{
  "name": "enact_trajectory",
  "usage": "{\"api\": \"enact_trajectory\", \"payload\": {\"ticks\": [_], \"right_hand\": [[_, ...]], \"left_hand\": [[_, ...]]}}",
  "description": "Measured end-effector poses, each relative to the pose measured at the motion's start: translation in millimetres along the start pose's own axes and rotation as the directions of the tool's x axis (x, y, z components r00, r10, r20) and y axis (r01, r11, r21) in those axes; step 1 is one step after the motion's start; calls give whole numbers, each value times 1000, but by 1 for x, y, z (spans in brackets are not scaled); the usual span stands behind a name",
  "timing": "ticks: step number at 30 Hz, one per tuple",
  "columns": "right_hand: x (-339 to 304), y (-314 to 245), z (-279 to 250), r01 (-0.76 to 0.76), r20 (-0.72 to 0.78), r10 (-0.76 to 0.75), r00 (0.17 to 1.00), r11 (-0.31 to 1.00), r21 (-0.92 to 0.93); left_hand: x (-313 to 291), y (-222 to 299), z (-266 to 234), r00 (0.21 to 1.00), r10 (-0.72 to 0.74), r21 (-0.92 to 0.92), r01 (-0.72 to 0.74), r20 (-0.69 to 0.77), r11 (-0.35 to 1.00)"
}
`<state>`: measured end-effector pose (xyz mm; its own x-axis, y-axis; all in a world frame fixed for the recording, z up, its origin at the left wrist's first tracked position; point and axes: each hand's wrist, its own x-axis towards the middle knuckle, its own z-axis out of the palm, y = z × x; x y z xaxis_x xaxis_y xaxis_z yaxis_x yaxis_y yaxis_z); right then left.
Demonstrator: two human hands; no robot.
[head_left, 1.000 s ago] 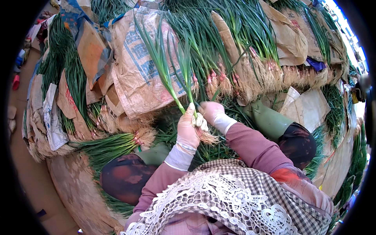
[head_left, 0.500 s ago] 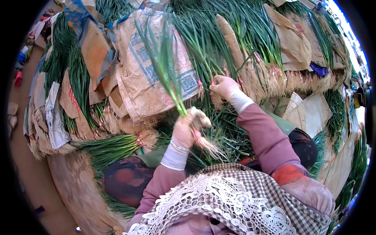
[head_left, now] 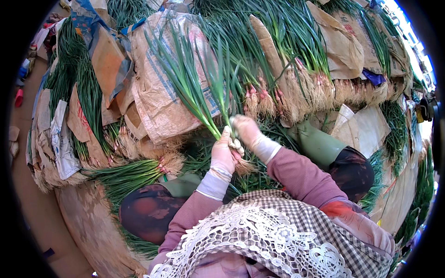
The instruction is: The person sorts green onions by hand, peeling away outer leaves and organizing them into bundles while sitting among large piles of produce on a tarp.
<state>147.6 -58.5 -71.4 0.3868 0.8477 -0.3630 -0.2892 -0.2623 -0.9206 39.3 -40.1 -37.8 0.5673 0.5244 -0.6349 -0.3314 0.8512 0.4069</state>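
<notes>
My left hand [head_left: 223, 156], in a pale glove, is closed round the lower stems of several green onions [head_left: 200, 111]. Their leaves point up and away, and the pale roots stick out below the fist. Right beside it, my gloved right hand [head_left: 247, 132] is closed against the base of another green onion [head_left: 221, 90], whose stem runs in between the two hands. Motion blurs the right fingers a little. Beyond the hands lie many loose green onions [head_left: 259, 65] with pinkish bulbs and shaggy roots toward me.
A bundle of green onions [head_left: 134, 172] lies left of my hands, near my left knee. A printed woven sack [head_left: 162, 88] covers part of the heap, and brown paper pieces [head_left: 340, 46] separate other bunches. Cut leaves [head_left: 273, 162] litter the ground between my green boots [head_left: 320, 143].
My right hand has come back from the heap toward my left hand, bringing another green onion alongside those held there. The left hand has shifted slightly right.
</notes>
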Motion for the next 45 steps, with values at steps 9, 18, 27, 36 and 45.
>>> {"api": "enact_trajectory", "payload": {"ticks": [9,18,27,36,45], "right_hand": [[3,-31,-44,116,123,-4,992,366,-923],[45,-70,-107,22,-133,-227,965,573,-819],[-42,-57,-40,304,430,170,887,486,-819],[36,27,-2,306,-175,-297,939,951,32],[-6,-38,-31,-140,43,135,990,976,168]], "left_hand": [[0,9,-8,991,-102,-41,106,85,994],[-15,20,16,925,6,161,-72,380,984],[10,4,-10,997,-35,120,27,65,992],[-13,-6,19,989,-57,30,54,133,998],[-9,-7,3,999,30,394,-14,-33,919]]}}
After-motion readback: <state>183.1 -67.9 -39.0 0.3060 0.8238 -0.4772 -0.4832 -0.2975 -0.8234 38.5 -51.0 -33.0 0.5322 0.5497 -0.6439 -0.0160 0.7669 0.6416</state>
